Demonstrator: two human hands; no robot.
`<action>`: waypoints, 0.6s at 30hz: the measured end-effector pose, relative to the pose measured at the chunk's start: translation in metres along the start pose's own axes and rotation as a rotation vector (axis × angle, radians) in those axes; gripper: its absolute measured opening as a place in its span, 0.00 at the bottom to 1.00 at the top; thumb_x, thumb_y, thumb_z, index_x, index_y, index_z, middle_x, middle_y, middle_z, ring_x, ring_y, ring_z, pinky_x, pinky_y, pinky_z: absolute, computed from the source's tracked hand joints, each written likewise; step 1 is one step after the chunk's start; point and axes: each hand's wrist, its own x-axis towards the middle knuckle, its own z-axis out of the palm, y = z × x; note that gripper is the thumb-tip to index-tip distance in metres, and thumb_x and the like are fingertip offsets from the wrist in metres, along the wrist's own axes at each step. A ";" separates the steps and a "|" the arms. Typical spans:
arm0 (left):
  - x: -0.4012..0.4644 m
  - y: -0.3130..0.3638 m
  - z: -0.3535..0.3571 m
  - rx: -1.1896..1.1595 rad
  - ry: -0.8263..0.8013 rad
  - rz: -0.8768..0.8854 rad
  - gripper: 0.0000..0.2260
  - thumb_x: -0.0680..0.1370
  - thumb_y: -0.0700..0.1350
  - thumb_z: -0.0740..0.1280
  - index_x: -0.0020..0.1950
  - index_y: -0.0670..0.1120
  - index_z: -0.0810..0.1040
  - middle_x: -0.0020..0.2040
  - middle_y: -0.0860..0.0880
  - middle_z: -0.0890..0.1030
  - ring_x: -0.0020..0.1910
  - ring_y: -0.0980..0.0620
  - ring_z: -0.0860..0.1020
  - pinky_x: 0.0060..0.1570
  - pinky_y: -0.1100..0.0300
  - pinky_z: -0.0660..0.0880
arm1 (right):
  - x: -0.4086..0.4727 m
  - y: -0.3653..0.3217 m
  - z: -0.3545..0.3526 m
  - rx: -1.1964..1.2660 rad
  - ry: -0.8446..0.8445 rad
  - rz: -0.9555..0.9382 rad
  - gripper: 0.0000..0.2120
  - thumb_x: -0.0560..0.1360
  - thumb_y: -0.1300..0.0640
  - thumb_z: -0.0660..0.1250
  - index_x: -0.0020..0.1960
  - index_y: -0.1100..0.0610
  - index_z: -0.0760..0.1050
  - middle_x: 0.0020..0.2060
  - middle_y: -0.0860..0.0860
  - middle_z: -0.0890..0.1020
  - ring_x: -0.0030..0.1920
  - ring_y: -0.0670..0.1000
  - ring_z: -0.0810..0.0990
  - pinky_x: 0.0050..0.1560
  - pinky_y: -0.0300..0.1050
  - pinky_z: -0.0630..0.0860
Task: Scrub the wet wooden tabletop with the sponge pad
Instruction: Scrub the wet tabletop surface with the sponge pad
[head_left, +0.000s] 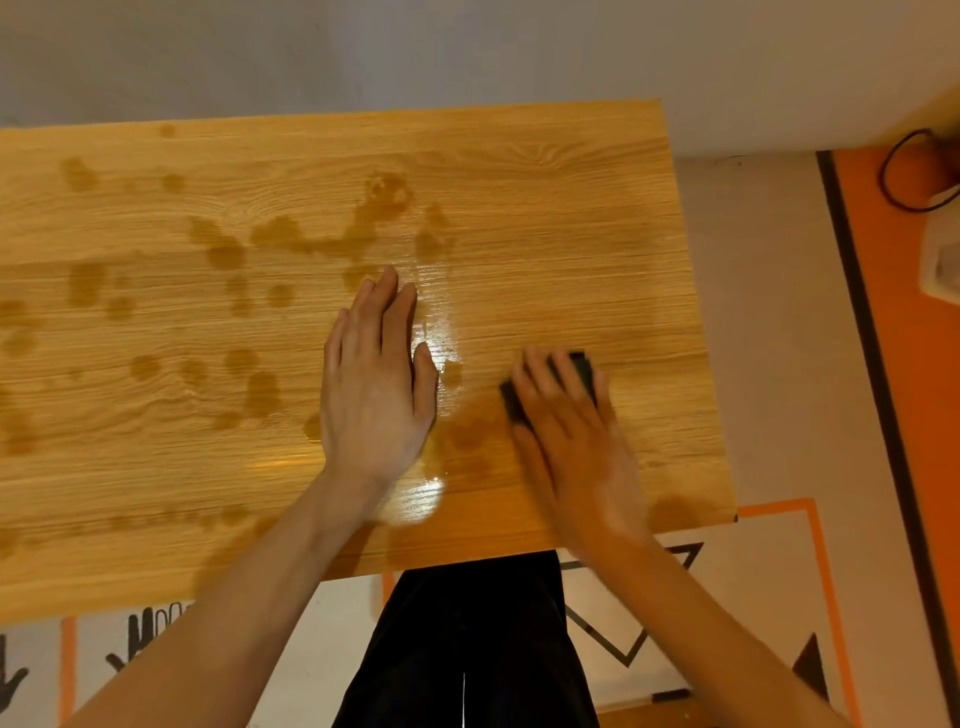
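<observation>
One wooden tabletop (545, 218) fills most of the head view, its pale grain running left to right and its near edge cutting across from about 8 o'clock to 4 o'clock. Two hands are on it. The left hand (374, 379) lies flat near the centre of the picture, fingers straight and close together pointing toward 12 o'clock, thumb set out to the right, palm pressed down on the wood and holding nothing. The right hand (566, 421) sits just toward 3 o'clock from it, the two hands near but apart; it is blurred, and its fingers are spread over one dark sponge pad (584, 371), pressing it onto the tabletop. Only the far corner and the left edge of the pad show past the fingers, so I cannot tell how the thumb lies against it. Dark wet blotches (275, 231), too many and too merged to count, scatter across the left half of the board from 9 o'clock up to 12 o'clock, and a broader damp smear (467, 431) lies between the two hands. One bright glare patch (421, 499) shines at the near edge by the left wrist. At 6 o'clock the person's black trousers (467, 649) show below the table edge. At 2 o'clock one black cable (898, 171) loops over an orange floor strip (883, 312).
</observation>
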 end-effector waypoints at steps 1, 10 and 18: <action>0.000 0.000 0.000 0.002 -0.001 0.000 0.23 0.84 0.46 0.56 0.78 0.41 0.65 0.80 0.44 0.64 0.80 0.46 0.59 0.79 0.51 0.51 | -0.015 -0.002 0.000 0.047 0.008 -0.034 0.22 0.83 0.52 0.51 0.76 0.56 0.61 0.76 0.52 0.60 0.78 0.52 0.55 0.77 0.57 0.53; 0.001 0.002 0.000 0.017 0.010 0.004 0.22 0.85 0.47 0.54 0.78 0.41 0.65 0.80 0.44 0.64 0.80 0.46 0.59 0.79 0.54 0.49 | 0.095 -0.019 0.008 0.045 0.077 0.117 0.22 0.83 0.51 0.49 0.74 0.56 0.66 0.75 0.53 0.64 0.77 0.54 0.58 0.77 0.54 0.50; 0.001 0.000 0.000 0.014 0.000 0.012 0.22 0.85 0.46 0.54 0.78 0.41 0.65 0.80 0.43 0.63 0.80 0.46 0.59 0.80 0.51 0.53 | 0.001 -0.028 0.015 -0.128 -0.008 -0.118 0.22 0.83 0.49 0.48 0.75 0.54 0.62 0.75 0.52 0.64 0.76 0.54 0.58 0.74 0.56 0.55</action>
